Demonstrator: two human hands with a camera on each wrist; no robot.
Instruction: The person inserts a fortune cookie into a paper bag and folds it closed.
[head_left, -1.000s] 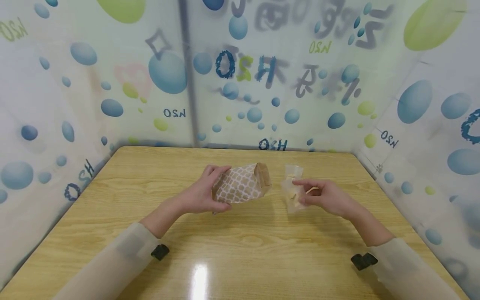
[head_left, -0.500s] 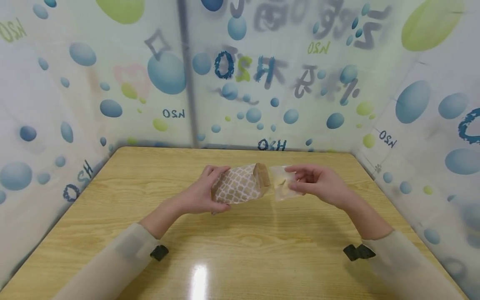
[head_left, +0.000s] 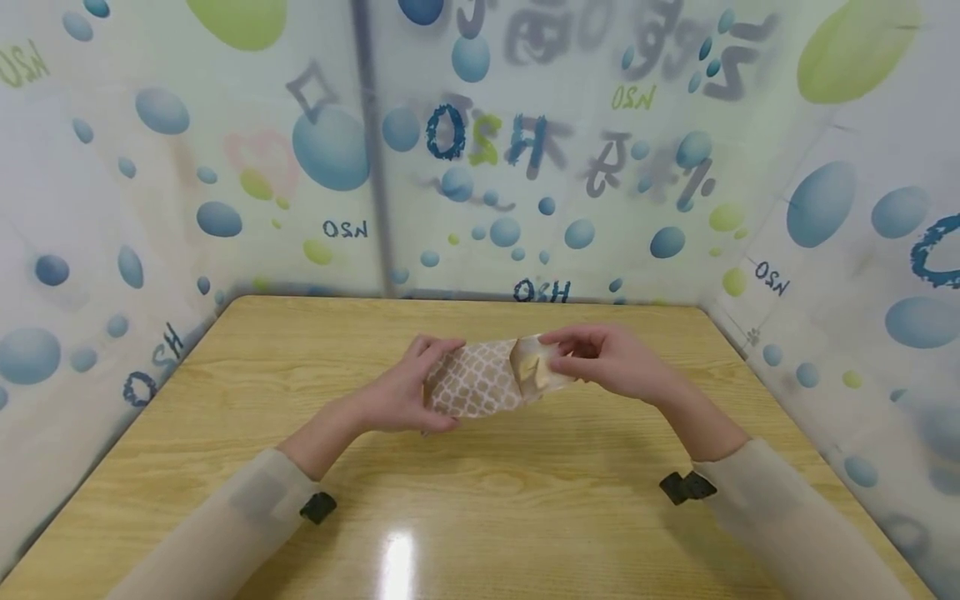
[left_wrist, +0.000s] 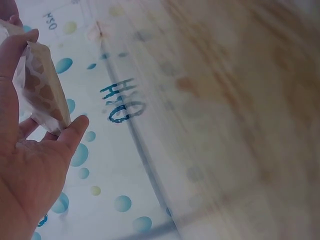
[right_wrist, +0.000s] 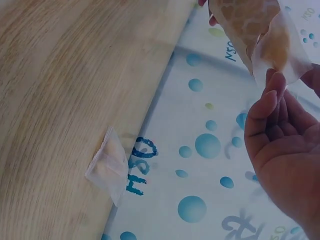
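Note:
A tan paper bag with a white lattice pattern [head_left: 476, 379] lies on its side, its mouth facing right. My left hand [head_left: 408, 392] grips its closed end between thumb and fingers, also visible in the left wrist view around the bag [left_wrist: 42, 90]. At the mouth, my right hand [head_left: 618, 362] pinches a small translucent sachet with pale yellow contents [head_left: 534, 367]. That sachet overlaps the opening and seems partly inside; how deep I cannot tell. The right wrist view shows the held sachet [right_wrist: 280, 47] against the bag [right_wrist: 242, 22].
Another translucent sachet [right_wrist: 107, 167] lies on the wooden table [head_left: 480, 500] in the right wrist view; in the head view it is not visible. Patterned curtains [head_left: 480, 258] stand behind the table and along both sides.
My right hand has lifted the sachet and carried it left to the bag's mouth. The left hand stays in place, while the bag's mouth has opened wider around the sachet.

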